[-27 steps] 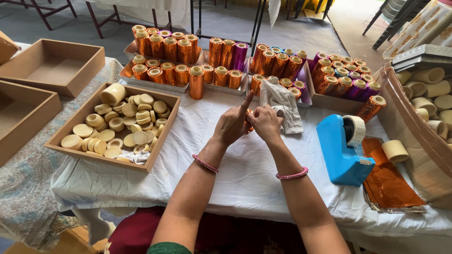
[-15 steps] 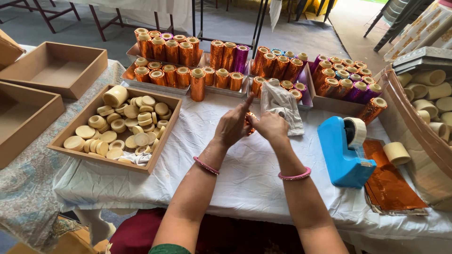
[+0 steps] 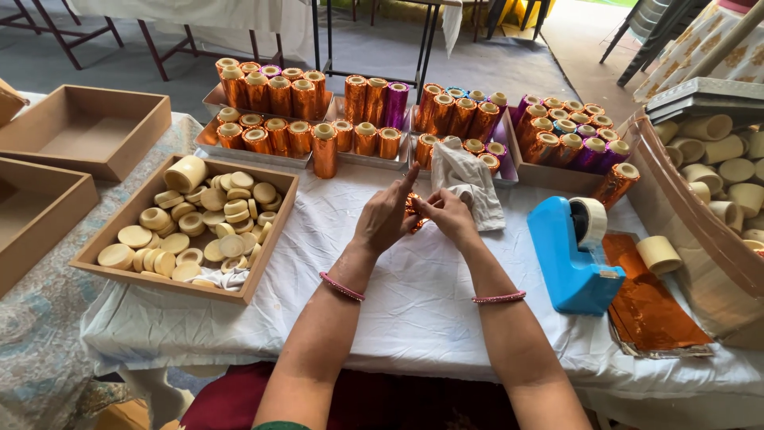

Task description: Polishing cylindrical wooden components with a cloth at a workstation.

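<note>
**A:** Foil-wrapped piece (image 3: 414,213), small, orange and shiny: you hold it above the white tablecloth (image 3: 414,318), at the middle of the table, between both hands. Most of it is hidden by your fingers.

**B:** Items to your left?

**A:** Two empty brown boxes (image 3: 87,131) at the far left. Next, a wooden tray (image 3: 263,275) filled with pale cream discs (image 3: 203,223) and short cylinders, with a bit of white cloth at its near edge.

**B:** Your hands?

**A:** Left hand (image 3: 386,215): forefinger raised and pointing up, thumb and other fingers pinching the foil piece from the left. Pink bangle at the wrist. Right hand (image 3: 450,216): fingers curled and pressed on the same piece from the right, touching your left fingertips. Matching bangle.

**B:** Behind them?

**A:** Rows of upright foil-covered cylinders (image 3: 358,119) on trays, mostly copper-orange, some purple, a few blue-topped. A crumpled white cloth (image 3: 469,179) lies just behind your right hand.

**B:** And to the right?

**A:** Blue tape dispenser (image 3: 569,255) near your right forearm. Beside it, a stack of orange foil sheets (image 3: 649,306) with one bare cream cylinder (image 3: 659,255) on top. At the far right, a curved bin (image 3: 700,239) holding more plain cream cylinders.
</note>
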